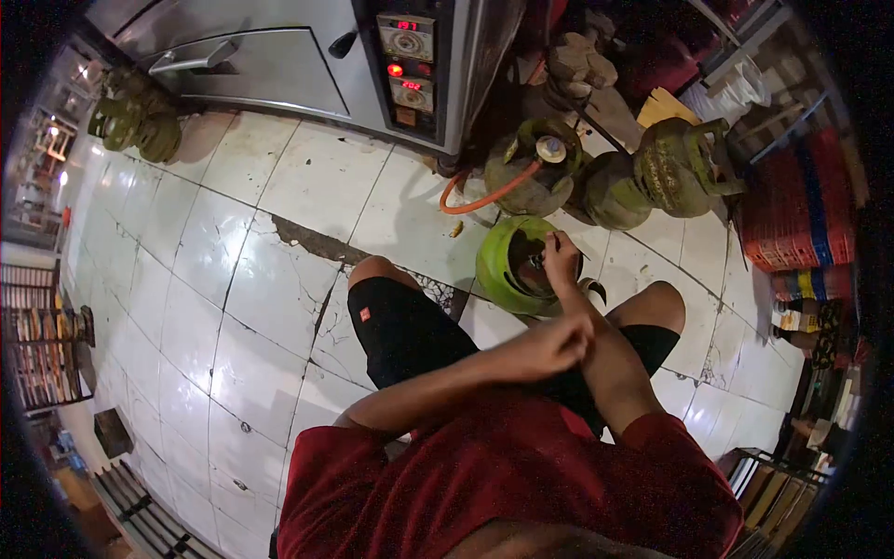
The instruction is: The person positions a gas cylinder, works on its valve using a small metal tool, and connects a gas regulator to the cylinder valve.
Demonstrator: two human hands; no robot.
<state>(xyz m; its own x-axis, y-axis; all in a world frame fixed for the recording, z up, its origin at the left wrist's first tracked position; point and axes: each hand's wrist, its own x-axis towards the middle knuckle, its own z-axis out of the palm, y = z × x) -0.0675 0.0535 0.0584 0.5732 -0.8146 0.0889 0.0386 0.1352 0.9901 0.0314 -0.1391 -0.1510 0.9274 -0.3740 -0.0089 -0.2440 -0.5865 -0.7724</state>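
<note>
A small green gas cylinder (498, 270) stands on the floor tiles between my knees, its collar facing up. Over the collar's opening is my right hand (561, 256), its fingers pinched together; whatever they hold is too small to make out. My left hand (563, 347) is curled closed against my right forearm, slightly blurred, with nothing visible in it. A dark curved piece (594, 293) shows beside the cylinder, partly hidden by my right arm.
Ahead is a metal oven (261, 74) with red digital displays (407, 54). Another gas cylinder (531, 182) carries a regulator (550, 149) and an orange hose (489, 200). More cylinders (670, 168) stand to its right, near stacked red crates (796, 200). Cracked tiles (270, 307) lie left.
</note>
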